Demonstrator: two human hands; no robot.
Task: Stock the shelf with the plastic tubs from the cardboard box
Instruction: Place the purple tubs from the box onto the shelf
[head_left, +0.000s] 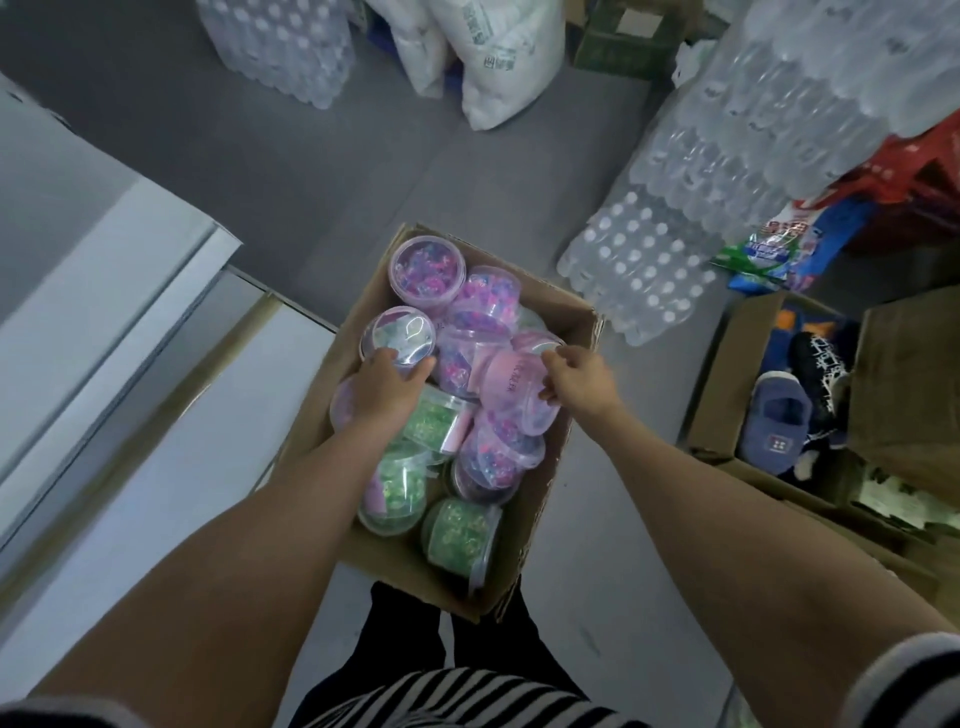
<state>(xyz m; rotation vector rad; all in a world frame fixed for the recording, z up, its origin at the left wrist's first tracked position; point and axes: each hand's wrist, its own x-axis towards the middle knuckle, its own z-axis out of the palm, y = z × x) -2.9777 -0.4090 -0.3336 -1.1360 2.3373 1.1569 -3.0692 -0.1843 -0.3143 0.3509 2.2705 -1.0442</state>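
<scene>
Inside the box, the left grip clasps a clear-lidded tub; beside it, the right grip pinches a pink tub.

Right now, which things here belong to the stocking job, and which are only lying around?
Job: cardboard box, plastic tubs, white shelf, left hand on a clear-lidded tub, right hand on a pink tub.

Lying about: bottled-water packs, white sacks, box of slippers.
</scene>
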